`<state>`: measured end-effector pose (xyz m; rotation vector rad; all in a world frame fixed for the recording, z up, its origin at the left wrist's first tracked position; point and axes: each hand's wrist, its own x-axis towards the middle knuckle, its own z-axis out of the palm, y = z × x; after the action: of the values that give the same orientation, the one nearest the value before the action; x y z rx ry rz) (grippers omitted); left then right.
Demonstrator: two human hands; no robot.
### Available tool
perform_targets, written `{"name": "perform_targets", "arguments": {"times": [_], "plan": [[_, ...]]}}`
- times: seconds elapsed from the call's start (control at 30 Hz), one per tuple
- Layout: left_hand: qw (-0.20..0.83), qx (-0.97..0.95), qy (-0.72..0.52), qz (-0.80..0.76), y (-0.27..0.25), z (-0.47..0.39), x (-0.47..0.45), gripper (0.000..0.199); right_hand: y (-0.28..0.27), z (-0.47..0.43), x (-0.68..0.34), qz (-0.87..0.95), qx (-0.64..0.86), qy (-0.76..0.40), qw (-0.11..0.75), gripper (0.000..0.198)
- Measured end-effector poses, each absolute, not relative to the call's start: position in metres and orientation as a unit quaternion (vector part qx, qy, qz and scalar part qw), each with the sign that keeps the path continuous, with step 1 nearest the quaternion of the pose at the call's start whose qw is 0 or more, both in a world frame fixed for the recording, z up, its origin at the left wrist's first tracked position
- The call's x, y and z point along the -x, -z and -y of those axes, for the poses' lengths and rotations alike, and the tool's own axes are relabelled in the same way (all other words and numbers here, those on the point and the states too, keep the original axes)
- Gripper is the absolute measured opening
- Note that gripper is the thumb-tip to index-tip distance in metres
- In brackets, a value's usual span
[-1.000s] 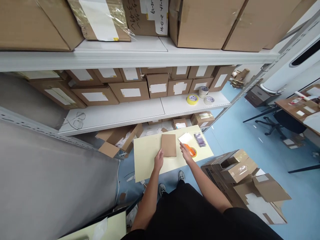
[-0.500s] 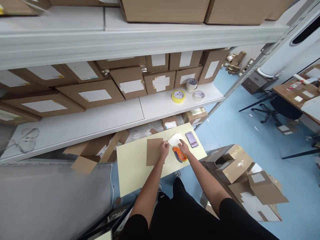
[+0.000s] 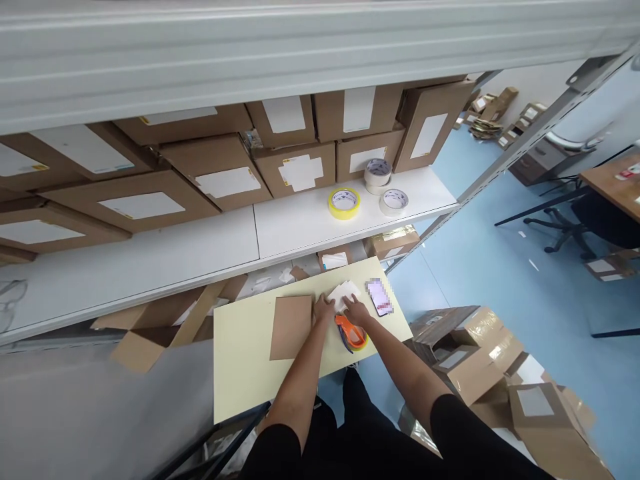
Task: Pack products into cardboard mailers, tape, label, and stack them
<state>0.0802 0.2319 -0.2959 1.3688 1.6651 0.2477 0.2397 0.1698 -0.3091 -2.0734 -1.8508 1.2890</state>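
Several small white paper sheets, slightly fanned, are between my hands over the pale yellow board. My left hand is closed on their left edge, close to a flat brown cardboard piece. My right hand grips the right side of the sheets with bent fingers; its fingertips are small in view. Just below the right hand lies an orange tape dispenser with a yellow-edged roll. A phone with a blurred screen rests right of the sheets.
Behind the board, a white shelf holds labelled cardboard boxes, a yellow tape roll and pale tape rolls. Open cartons are piled on the floor at right. An open box sits below the shelf at left.
The view has shifted closer to the shelf. The white sheets are more fanned out, and my hands have drawn nearer each other on them.
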Motion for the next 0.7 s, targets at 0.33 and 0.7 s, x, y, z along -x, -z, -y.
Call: {"name": "perform_targets", "arguments": {"times": [0.33, 0.7], "plan": [[0.43, -0.663, -0.181, -0.586, 0.246, -0.233, -0.083, 0.005, 0.27, -0.169, -0.263, 0.499, 0.709, -0.406, 0.29, 0.071], [0.54, -0.698, -0.102, -0.459, 0.177, -0.272, -0.082, 0.036, 0.209, -0.143, -0.316, 0.32, 0.64, -0.53, 0.454, 0.042]]}}
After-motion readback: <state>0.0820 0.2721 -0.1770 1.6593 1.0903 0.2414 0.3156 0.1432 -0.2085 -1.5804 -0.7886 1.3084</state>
